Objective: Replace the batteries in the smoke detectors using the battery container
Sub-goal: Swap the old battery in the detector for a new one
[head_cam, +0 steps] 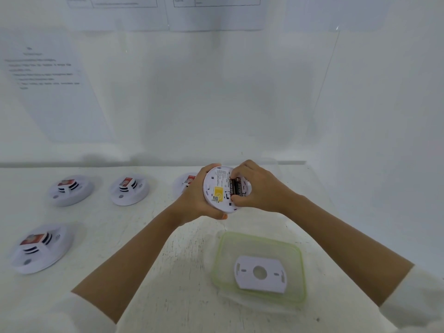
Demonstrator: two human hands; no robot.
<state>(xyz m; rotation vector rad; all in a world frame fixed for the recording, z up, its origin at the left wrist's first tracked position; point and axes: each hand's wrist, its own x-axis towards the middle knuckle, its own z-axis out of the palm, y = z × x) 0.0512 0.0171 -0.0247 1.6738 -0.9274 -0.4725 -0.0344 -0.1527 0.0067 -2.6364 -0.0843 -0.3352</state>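
Observation:
My left hand grips a round white smoke detector above the table, its back turned up towards me. Two black batteries lie side by side in its open compartment. My right hand is curled over the detector's right side, and its fingertips pinch the ends of the batteries. A clear container lid with a green rim lies on the table below my hands. On the lid rests the white mounting plate with a round hole in its middle.
Three more smoke detectors lie face up on the white table: two at the back left and one at the front left. Another detector is partly hidden behind my left hand. Printed sheets hang on the white wall.

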